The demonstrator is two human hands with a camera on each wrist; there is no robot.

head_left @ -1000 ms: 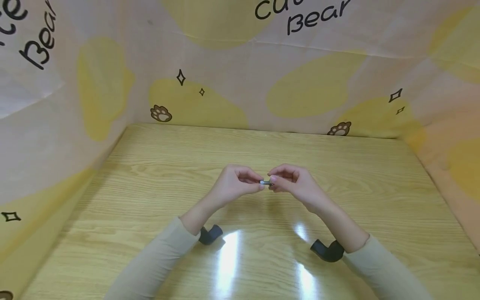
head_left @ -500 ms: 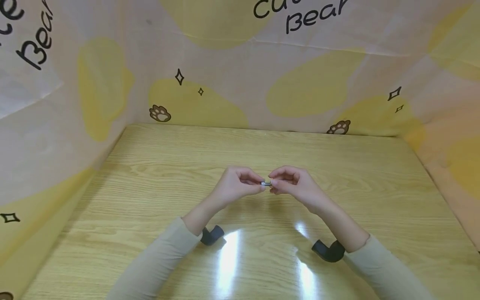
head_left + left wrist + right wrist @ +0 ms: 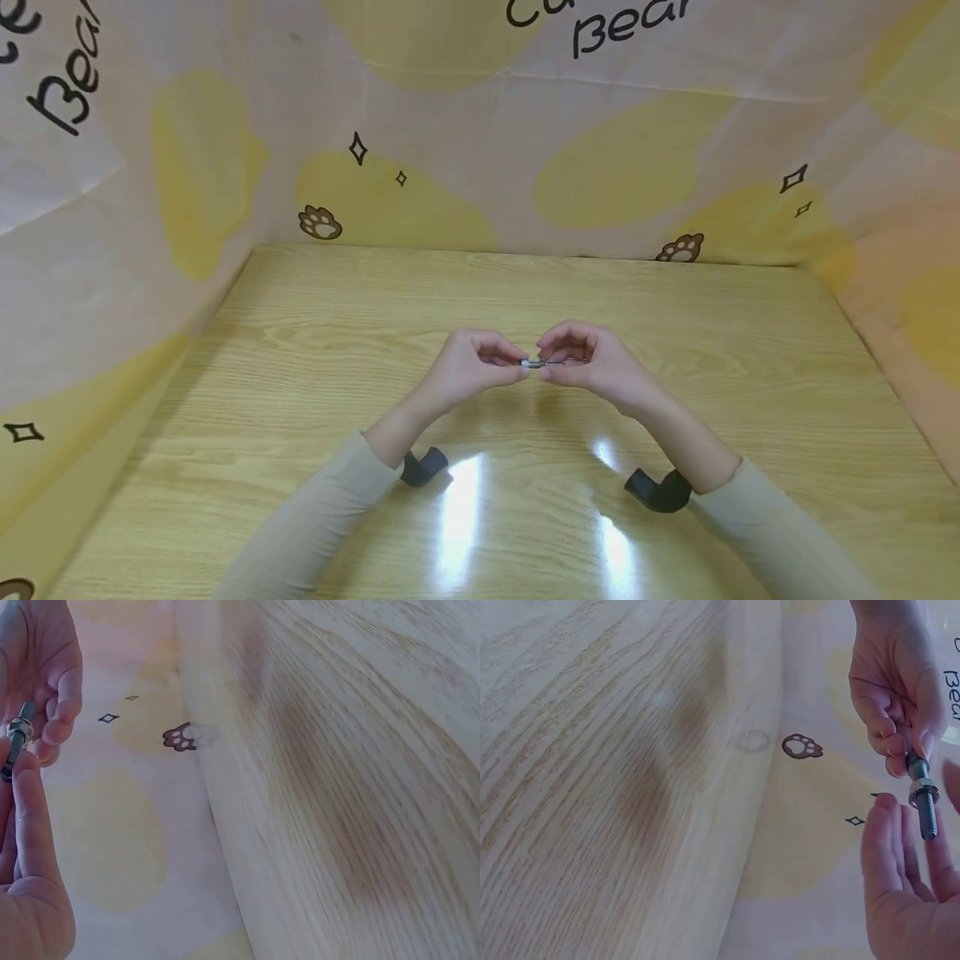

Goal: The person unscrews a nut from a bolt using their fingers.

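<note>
A metal bolt (image 3: 534, 364) lies nearly level between the two hands. My left hand (image 3: 472, 367) pinches its head end between thumb and fingers. On the shank sit a hex nut (image 3: 924, 784) and a washer-like ring (image 3: 924, 796), close together. My right hand (image 3: 596, 367) surrounds the threaded end with its fingers loosely bent. In the right wrist view its thumb and fingers stand apart, and the bolt's tip shows uncovered between them. The left fingers hide most of the bolt's head.
Both hands are above a wood-grain table (image 3: 360, 317) with bright reflections near the front. Printed cloth (image 3: 450, 125) walls in the back and sides. Black curved pieces (image 3: 426, 467) show at both wrists.
The right thumb and fingers have spread away from the nut end of the bolt, which shows more of the shank. The left hand keeps its pinch in nearly the same place.
</note>
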